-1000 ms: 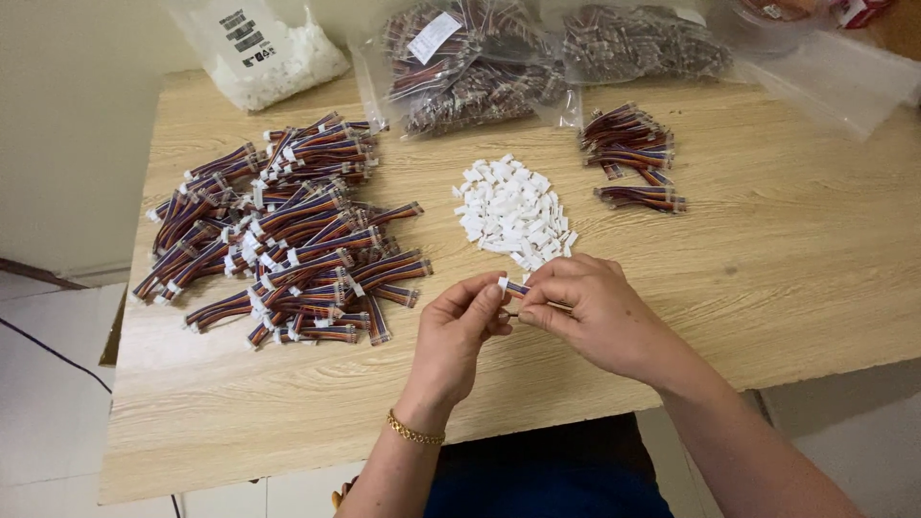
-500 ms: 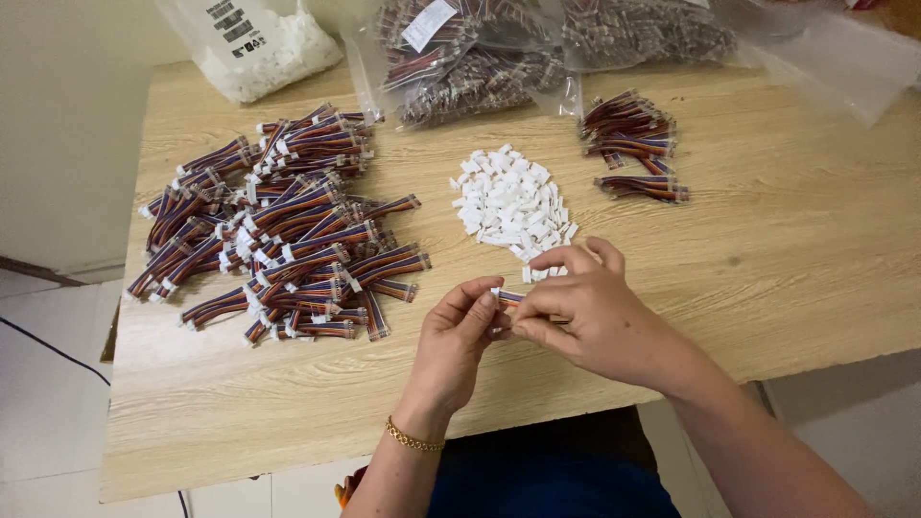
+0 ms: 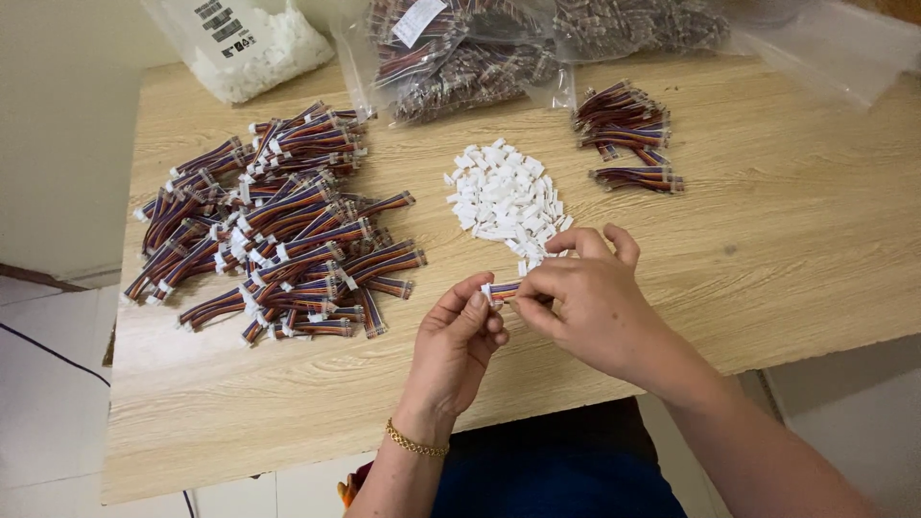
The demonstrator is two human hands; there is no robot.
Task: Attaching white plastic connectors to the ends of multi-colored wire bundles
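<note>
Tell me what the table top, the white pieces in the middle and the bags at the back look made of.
Table top: pale wood-grain, matte, probably laminate. White pieces: look like small moulded plastic, uniform and blocky. Bags: clear thin plastic film, glossy and creased.

— What do we see around the work surface?

— We see a light wooden table [image 3: 787, 249] with a pale oak grain, filling most of the view from nine o'clock across to three o'clock. Its front edge runs along the bottom, slightly slanted.

— And beyond it?

— At nine o'clock we see a plain cream wall [image 3: 58, 144], meeting the floor at a dark skirting strip [image 3: 38, 277]. Toward seven o'clock we see pale floor tiles [image 3: 48, 403] with a thin dark cable [image 3: 53, 353] lying across them. At four o'clock, more pale floor shows under the table's edge.

— The light?

— Soft and even; we see no hard shadows on the wood.
</note>
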